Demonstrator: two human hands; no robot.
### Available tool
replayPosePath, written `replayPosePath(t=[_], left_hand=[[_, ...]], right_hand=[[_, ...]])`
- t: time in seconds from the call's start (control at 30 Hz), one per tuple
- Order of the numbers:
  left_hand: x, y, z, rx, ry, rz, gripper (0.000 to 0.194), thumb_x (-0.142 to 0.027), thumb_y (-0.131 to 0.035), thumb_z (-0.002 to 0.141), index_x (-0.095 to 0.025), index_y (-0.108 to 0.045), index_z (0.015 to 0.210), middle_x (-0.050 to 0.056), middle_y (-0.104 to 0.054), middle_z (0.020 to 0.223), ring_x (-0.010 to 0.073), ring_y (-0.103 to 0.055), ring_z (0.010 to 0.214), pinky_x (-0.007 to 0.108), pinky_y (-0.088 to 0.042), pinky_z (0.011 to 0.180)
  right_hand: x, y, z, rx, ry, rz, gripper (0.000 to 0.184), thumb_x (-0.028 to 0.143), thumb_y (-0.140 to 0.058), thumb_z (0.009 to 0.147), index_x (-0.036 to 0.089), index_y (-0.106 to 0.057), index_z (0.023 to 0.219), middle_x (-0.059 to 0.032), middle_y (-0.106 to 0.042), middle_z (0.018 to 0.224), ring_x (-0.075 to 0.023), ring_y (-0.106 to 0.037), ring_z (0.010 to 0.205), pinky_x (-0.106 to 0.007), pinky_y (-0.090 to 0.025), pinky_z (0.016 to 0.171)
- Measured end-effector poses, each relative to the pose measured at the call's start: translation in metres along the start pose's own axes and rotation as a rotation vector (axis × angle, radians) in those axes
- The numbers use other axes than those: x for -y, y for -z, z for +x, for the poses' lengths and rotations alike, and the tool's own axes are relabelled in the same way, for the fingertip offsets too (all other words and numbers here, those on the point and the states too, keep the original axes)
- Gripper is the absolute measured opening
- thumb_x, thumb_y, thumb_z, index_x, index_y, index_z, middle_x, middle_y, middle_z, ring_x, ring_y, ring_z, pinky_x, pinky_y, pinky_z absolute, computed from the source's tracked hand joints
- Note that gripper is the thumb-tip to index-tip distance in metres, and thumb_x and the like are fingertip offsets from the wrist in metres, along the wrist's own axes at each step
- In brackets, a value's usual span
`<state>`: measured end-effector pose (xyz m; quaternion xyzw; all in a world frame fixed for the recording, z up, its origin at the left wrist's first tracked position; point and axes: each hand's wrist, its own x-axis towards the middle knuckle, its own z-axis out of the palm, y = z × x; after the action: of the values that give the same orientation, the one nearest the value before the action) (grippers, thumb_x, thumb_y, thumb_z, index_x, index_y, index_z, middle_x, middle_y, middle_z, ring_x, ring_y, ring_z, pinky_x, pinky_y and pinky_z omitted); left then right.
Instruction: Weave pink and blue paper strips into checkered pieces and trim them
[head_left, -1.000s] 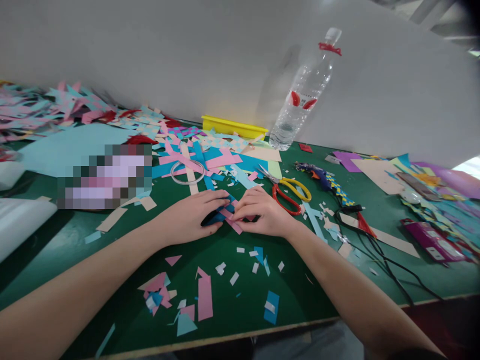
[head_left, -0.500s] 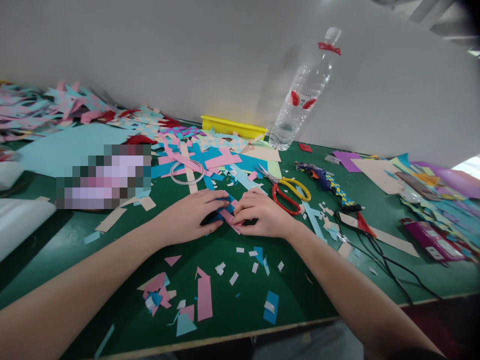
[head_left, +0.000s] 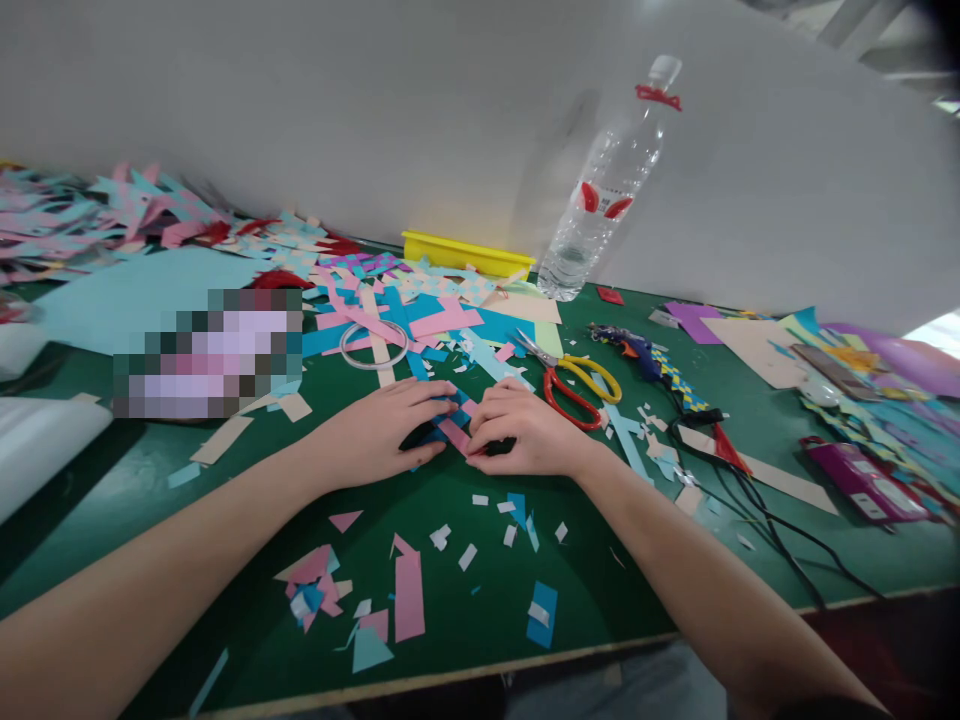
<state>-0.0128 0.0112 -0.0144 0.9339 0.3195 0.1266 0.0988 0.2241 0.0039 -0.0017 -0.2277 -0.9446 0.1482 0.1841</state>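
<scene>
Craft workspace: scissors [head_left: 554, 361], paper scraps [head_left: 409, 597]

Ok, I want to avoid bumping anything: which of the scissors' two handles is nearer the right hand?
The red handle: in this view it lies right beside the right hand, while the yellow handle sits farther off, beyond the red one.

Blue paper [head_left: 432, 434] partly hidden by left hand [head_left: 386, 430] (white material [head_left: 45, 450] cut off).

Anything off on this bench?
Loose paper scraps litter the table around the left hand and right hand. The bottle looks tilted, maybe just lens distortion. The scissors have mismatched handles: one red, one yellow.
</scene>
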Motion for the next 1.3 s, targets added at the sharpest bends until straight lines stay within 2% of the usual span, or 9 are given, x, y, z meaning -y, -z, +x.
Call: replayPosePath(t=[0.2,0.43,0.57,0.7,0.77,0.9,1.03,1.2,1.3], left_hand=[[0.001,0.000,0.000,-0.005,-0.001,-0.020,0.045,-0.043,-0.052,0.088,-0.024,-0.054,0.128,0.006,-0.046,0.142,0.0275,-0.046,0.125,0.045,-0.041,0.103],[0.004,-0.002,0.003,-0.039,0.029,-0.100,0.035,-0.034,-0.038,0.096,-0.024,-0.059,0.121,0.004,-0.052,0.136,0.0227,-0.048,0.124,0.041,-0.039,0.105],[0.005,-0.005,0.006,-0.134,0.051,-0.121,0.033,-0.029,-0.035,0.096,-0.022,-0.063,0.113,0.004,-0.059,0.128,0.0205,-0.053,0.118,0.038,-0.042,0.101],[0.007,-0.005,0.006,-0.318,0.075,-0.094,0.028,-0.027,-0.041,0.094,-0.020,-0.064,0.108,0.006,-0.066,0.111,0.0203,-0.058,0.106,0.036,-0.046,0.092],[0.009,-0.005,0.005,-0.367,0.062,-0.065,0.024,-0.026,-0.045,0.092,-0.019,-0.065,0.104,0.005,-0.068,0.102,0.0201,-0.059,0.099,0.035,-0.047,0.088],[0.014,-0.006,0.004,-0.294,-0.016,-0.026,0.021,-0.020,-0.046,0.090,-0.021,-0.067,0.094,0.003,-0.070,0.095,0.0191,-0.060,0.090,0.034,-0.046,0.083],[0.018,-0.005,0.003,-0.201,-0.058,0.025,0.025,-0.012,-0.046,0.085,-0.022,-0.068,0.083,0.000,-0.071,0.096,0.0191,-0.061,0.092,0.039,-0.040,0.094],[0.016,-0.002,0.003,-0.170,-0.055,0.043,0.032,-0.010,-0.039,0.084,-0.024,-0.068,0.084,-0.001,-0.071,0.099,0.0171,-0.063,0.093,0.042,-0.033,0.104],[0.012,0.001,0.004,-0.156,-0.045,0.048,0.034,-0.010,-0.037,0.083,-0.024,-0.068,0.082,-0.001,-0.071,0.099,0.0173,-0.064,0.093,0.044,-0.033,0.105]], right_hand=[[0.001,0.002,0.000,0.014,-0.014,0.010,0.025,0.042,-0.061,0.083,0.020,-0.070,0.076,0.0000,-0.062,0.073,-0.0136,-0.050,0.075,-0.032,-0.032,0.080],[0.000,0.000,-0.001,0.023,-0.010,-0.007,0.027,0.037,-0.054,0.088,0.020,-0.070,0.076,0.0005,-0.060,0.069,-0.0126,-0.049,0.073,-0.032,-0.032,0.080],[-0.001,0.000,0.000,0.023,-0.007,-0.002,0.024,0.035,-0.055,0.088,0.020,-0.069,0.075,0.0006,-0.061,0.069,-0.0127,-0.049,0.073,-0.032,-0.032,0.080],[0.000,0.002,0.000,0.027,-0.008,0.002,0.023,0.033,-0.056,0.088,0.019,-0.069,0.075,0.0003,-0.062,0.070,-0.0130,-0.050,0.073,-0.032,-0.032,0.080],[0.000,0.002,0.000,0.026,-0.010,-0.001,0.023,0.033,-0.055,0.088,0.020,-0.069,0.075,0.0001,-0.062,0.069,-0.0132,-0.050,0.073,-0.032,-0.032,0.079],[0.001,0.001,0.000,0.029,-0.010,-0.001,0.024,0.034,-0.055,0.088,0.020,-0.069,0.075,0.0002,-0.063,0.069,-0.0131,-0.050,0.073,-0.032,-0.032,0.079],[0.003,0.002,0.001,0.028,-0.024,-0.023,0.023,0.037,-0.056,0.086,0.020,-0.069,0.076,-0.0006,-0.062,0.071,-0.0150,-0.052,0.077,-0.033,-0.035,0.079],[0.009,0.005,0.003,-0.046,0.015,-0.044,0.014,0.033,-0.060,0.082,0.021,-0.067,0.079,-0.0043,-0.065,0.108,-0.0205,-0.049,0.112,-0.038,-0.034,0.096],[0.011,0.005,0.003,-0.033,0.037,-0.026,0.009,0.027,-0.059,0.083,0.021,-0.065,0.078,-0.0017,-0.067,0.110,-0.0191,-0.046,0.121,-0.039,-0.030,0.103]])
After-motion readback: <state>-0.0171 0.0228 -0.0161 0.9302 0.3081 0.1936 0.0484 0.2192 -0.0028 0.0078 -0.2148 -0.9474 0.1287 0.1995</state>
